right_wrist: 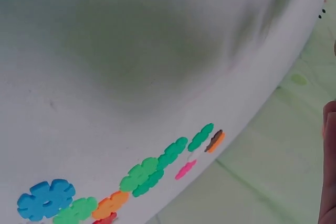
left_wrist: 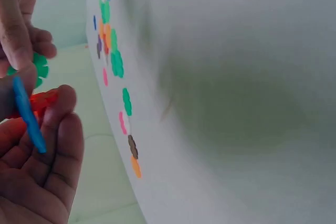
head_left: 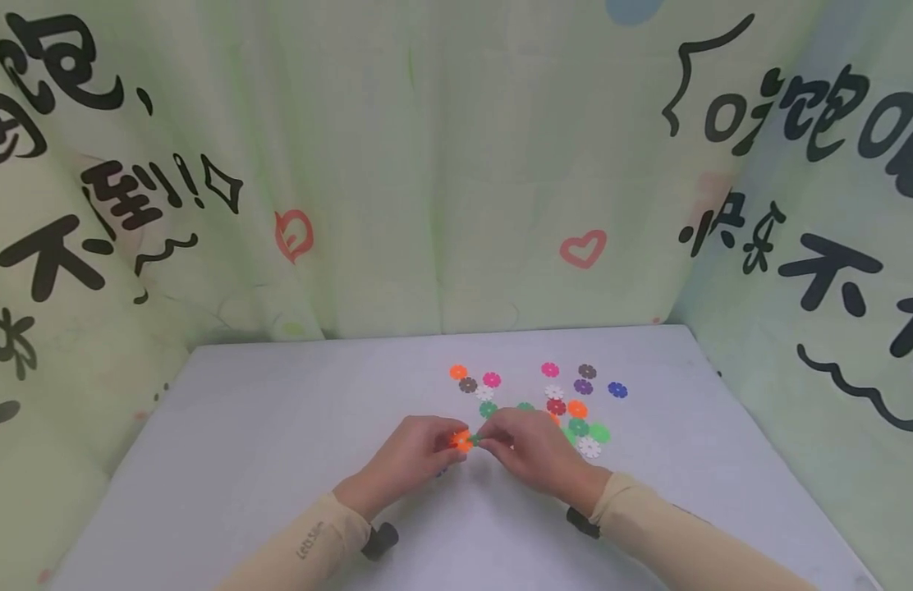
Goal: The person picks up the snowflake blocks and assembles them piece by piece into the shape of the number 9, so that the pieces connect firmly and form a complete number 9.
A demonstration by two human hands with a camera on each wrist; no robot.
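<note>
Both hands meet over the white table in the head view. My left hand (head_left: pixel 410 453) holds an orange flower-shaped interlocking disc (head_left: pixel 462 442) between thumb and fingers. In the left wrist view, a blue disc (left_wrist: pixel 29 116) stands crosswise against that orange disc, which looks redder there. My right hand (head_left: pixel 538 450) pinches a green disc (head_left: pixel 477 441) by its edge, right at the orange one. The right fingers partly cover the green disc (left_wrist: pixel 41 68) in the left wrist view. Only a sliver of a hand (right_wrist: pixel 329 156) enters the right wrist view, at its right edge.
Several loose discs lie on the table (head_left: pixel 279 443) beyond and right of the hands, among them an orange one (head_left: pixel 458 373), a dark blue one (head_left: pixel 617 390) and a white one (head_left: pixel 589 446). A lighter blue disc (right_wrist: pixel 46 200) shows nearer. Printed curtains (head_left: pixel 368 164) surround the table.
</note>
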